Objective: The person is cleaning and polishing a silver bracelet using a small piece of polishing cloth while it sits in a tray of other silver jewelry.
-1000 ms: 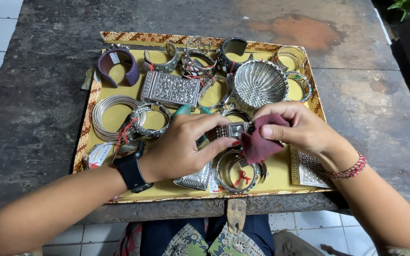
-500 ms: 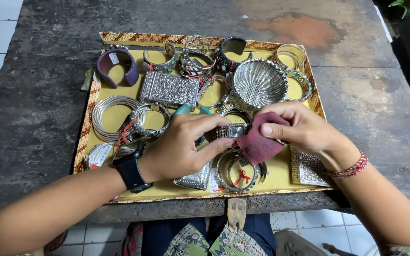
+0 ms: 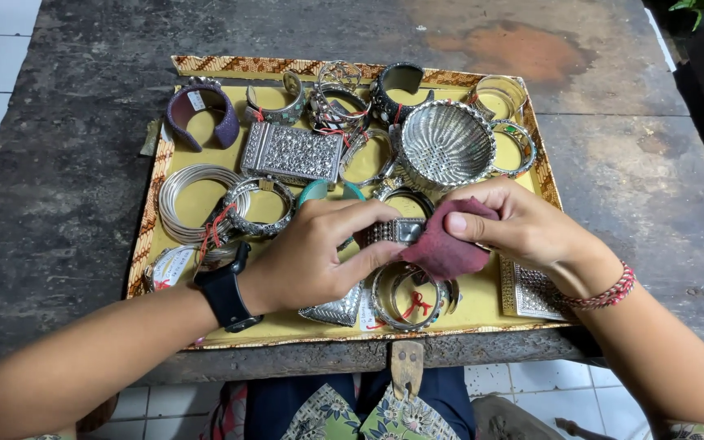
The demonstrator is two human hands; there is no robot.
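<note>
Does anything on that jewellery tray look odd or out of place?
Nothing looks broken or spilled. The bangles crowd the tray and overlap. The left hand holds a silver bracelet; the right hand presses a maroon cloth on it.

Both forearms are bare, with no sleeves reaching into view, and both hands are bare and ungloved. On the wrist behind the left hand (image 3: pixel 311 257) sits a black smartwatch (image 3: pixel 223 289) on a broad black strap, its dark rectangular case turned to the side of the wrist. Behind the right hand (image 3: pixel 523 228) the wrist carries a thin bracelet (image 3: pixel 609 293) of small red and pink beads wound around it. At the near edge, below the tabletop, the lap shows dark blue cloth with green, leaf-patterned fabric (image 3: pixel 352 411) over it.
</note>
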